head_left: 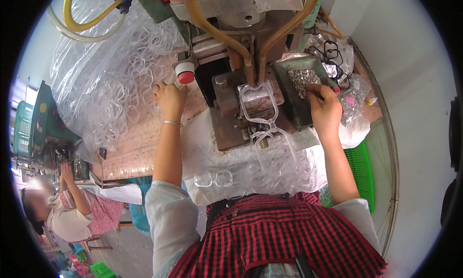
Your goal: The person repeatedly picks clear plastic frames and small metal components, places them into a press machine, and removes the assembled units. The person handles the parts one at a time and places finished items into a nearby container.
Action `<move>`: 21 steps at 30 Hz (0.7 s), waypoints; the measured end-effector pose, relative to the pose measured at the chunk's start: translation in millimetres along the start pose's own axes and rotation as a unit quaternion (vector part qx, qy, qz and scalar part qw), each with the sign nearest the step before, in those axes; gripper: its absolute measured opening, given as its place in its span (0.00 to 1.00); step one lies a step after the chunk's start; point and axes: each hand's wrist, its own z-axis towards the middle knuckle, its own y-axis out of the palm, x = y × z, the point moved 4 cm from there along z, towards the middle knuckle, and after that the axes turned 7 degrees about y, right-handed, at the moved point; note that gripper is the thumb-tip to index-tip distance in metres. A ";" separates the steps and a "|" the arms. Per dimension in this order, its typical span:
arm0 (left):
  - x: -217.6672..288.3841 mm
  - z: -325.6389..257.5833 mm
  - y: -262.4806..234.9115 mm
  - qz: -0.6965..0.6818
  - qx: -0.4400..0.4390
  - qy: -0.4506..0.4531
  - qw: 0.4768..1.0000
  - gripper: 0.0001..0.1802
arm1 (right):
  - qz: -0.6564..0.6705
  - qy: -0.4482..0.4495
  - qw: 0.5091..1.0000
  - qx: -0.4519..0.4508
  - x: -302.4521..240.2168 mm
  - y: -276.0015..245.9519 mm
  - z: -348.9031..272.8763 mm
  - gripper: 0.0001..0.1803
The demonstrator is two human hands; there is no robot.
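Observation:
My left hand (169, 100) is on the wooden bench, fingers curled down at the edge of a large heap of clear plastic eyeglass frames (128, 92); what is under the fingertips is hidden. My right hand (325, 106) reaches into a green metal tray (285, 87), thumb and forefinger pinched at a pile of tiny silvery metal parts (302, 79). Any piece between them is too small to make out. Between my hands, one clear eyeglass frame (276, 115) rests on the machine's metal fixture (226, 97), its upper lens rim below two brown hoses (261, 51) and its lower rim toward me.
A red push button (185, 77) sticks out beside my left hand. More clear frames (214, 178) lie on plastic sheeting before my apron. Dark frames (332, 51) and plastic bags are at the far right, a green basket (359, 176) below. Another person (72, 205) works at left.

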 end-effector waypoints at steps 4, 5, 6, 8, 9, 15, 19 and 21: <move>-1.1 -12.7 9.8 -0.115 0.040 -0.032 0.992 0.14 | -0.061 -0.011 0.994 0.090 24.5 -31.6 -21.6 0.07; -4.7 -15.7 0.0 -0.179 0.065 -0.057 0.980 0.13 | -0.047 0.016 0.995 0.082 32.5 -40.7 -28.3 0.07; -6.2 -13.9 -11.4 -0.245 0.093 -0.082 0.962 0.12 | -0.042 0.027 0.994 0.092 37.0 -49.6 -33.1 0.06; -4.0 -17.2 -42.1 -0.350 0.201 -0.058 0.913 0.11 | 0.005 0.049 0.995 0.090 42.5 -56.2 -39.1 0.07; -7.9 -17.6 -54.5 -0.399 0.238 -0.046 0.885 0.11 | 0.058 0.045 0.995 0.071 31.4 -54.2 -38.8 0.09; 2.4 -25.8 -63.4 -0.629 0.153 -0.071 0.759 0.10 | 0.315 -0.020 0.946 -0.072 -94.6 -3.3 0.1 0.25; 27.5 -65.5 -80.2 -0.773 0.161 -0.116 0.602 0.10 | 0.386 0.021 0.914 -0.119 -97.4 46.1 2.5 0.28; 29.9 -83.8 -85.0 -0.795 0.161 -0.125 0.572 0.11 | 0.405 0.077 0.903 -0.123 -95.4 45.8 -1.4 0.28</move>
